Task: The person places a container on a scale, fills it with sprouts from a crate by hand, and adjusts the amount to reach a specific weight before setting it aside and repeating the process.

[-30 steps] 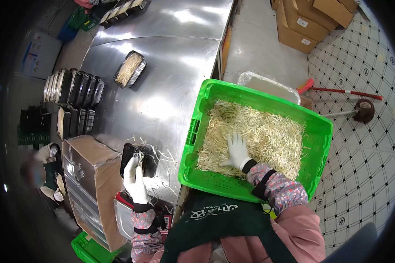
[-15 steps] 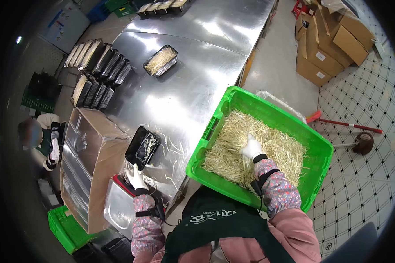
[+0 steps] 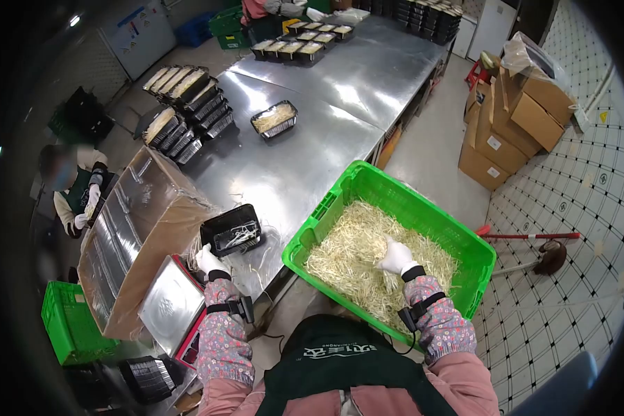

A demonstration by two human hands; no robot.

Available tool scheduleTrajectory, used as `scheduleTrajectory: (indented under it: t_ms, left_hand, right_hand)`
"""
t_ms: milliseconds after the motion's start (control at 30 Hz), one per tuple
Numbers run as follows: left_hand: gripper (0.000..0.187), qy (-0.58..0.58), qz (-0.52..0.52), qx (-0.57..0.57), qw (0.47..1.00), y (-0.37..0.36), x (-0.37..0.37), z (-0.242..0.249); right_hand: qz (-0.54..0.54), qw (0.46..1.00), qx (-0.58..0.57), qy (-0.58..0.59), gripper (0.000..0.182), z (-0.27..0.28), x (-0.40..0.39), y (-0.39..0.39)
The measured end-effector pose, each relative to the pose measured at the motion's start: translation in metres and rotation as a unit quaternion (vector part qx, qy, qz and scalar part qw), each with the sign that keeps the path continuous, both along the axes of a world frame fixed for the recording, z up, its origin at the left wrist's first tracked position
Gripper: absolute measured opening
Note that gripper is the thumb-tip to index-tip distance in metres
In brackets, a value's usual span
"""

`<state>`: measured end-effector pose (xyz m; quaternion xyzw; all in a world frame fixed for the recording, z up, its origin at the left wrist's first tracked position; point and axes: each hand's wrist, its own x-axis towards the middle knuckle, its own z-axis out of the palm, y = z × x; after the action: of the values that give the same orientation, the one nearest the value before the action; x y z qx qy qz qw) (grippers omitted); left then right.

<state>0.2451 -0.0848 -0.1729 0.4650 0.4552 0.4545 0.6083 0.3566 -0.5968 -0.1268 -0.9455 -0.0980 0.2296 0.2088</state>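
Left hand (image 3: 211,261), left of centre — was half-curled beside the black tray (image 3: 220,224), hold unclear. Right hand (image 3: 396,256), right of centre — was curled among sprouts (image 3: 347,237) in the green crate (image 3: 474,261), grip hidden. Risks: loose handling could have shed strands; a knock, tipped the tray.

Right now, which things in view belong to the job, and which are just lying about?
In the job:
- right hand, at the sprouts
- left hand, by the black tray
- green crate under the sprouts

Apparently just lying about:
- cardboard boxes
- red-handled tool
- brown-headed tool
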Motion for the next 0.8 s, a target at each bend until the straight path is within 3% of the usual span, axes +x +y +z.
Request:
scheduleTrajectory:
  t_ms: [67, 133, 200, 267, 300, 367, 400, 500, 567, 633, 700, 733, 800]
  left_hand:
    - [0.007, -0.047, -0.023, -0.001, 0.999, -0.009, -0.010, 0.015]
    - [0.017, -0.095, -0.014, -0.002, 0.995, -0.038, -0.008, 0.061]
    - [0.027, -0.011, -0.068, 0.142, 0.987, -0.056, -0.015, 0.095]
    - [0.035, 0.015, -0.088, 0.261, 0.961, -0.083, -0.016, 0.130]
    - [0.039, 0.013, -0.095, 0.322, 0.942, -0.095, -0.017, 0.143]
    - [0.046, 0.151, -0.103, 0.499, 0.847, -0.116, -0.032, 0.177]
    - [0.048, 0.178, -0.113, 0.537, 0.817, -0.123, -0.039, 0.189]
    - [0.052, 0.295, -0.165, 0.557, 0.759, -0.125, -0.066, 0.201]
    - [0.052, 0.286, -0.231, 0.496, 0.787, -0.099, -0.089, 0.181]
    - [0.051, 0.209, -0.159, 0.455, 0.851, -0.058, -0.128, 0.147]
    - [0.047, 0.067, -0.152, 0.282, 0.945, -0.023, -0.173, 0.132]
    - [0.046, 0.027, -0.139, 0.228, 0.963, -0.005, -0.193, 0.118]
    - [0.050, 0.088, -0.117, 0.260, 0.954, 0.028, -0.230, 0.082]
  right_hand:
    - [0.024, 0.999, -0.009, -0.020, 0.097, 0.016, 0.001, 0.005]
    - [0.061, 0.996, -0.005, -0.060, 0.097, 0.058, 0.004, 0.023]
    - [0.106, 0.989, 0.003, -0.103, 0.097, 0.086, 0.009, 0.049]
    - [0.195, 0.950, 0.047, -0.240, 0.080, 0.105, 0.014, 0.081]
    - [0.214, 0.943, 0.053, -0.249, 0.080, 0.113, 0.016, 0.102]
    - [0.299, 0.907, -0.020, -0.295, 0.057, 0.128, 0.013, 0.153]
    - [0.334, 0.881, -0.017, -0.336, 0.041, 0.143, 0.002, 0.181]
    - [0.429, 0.814, 0.025, -0.389, 0.037, 0.154, -0.032, 0.273]
    - [0.480, 0.790, 0.088, -0.371, 0.036, 0.157, -0.065, 0.337]
    - [0.532, 0.747, 0.169, -0.361, 0.040, 0.167, -0.104, 0.394]
    - [0.570, 0.720, 0.214, -0.334, 0.050, 0.153, -0.138, 0.449]
    - [0.597, 0.700, 0.212, -0.329, 0.051, 0.144, -0.155, 0.475]
    - [0.644, 0.668, 0.204, -0.314, 0.052, 0.127, -0.188, 0.520]
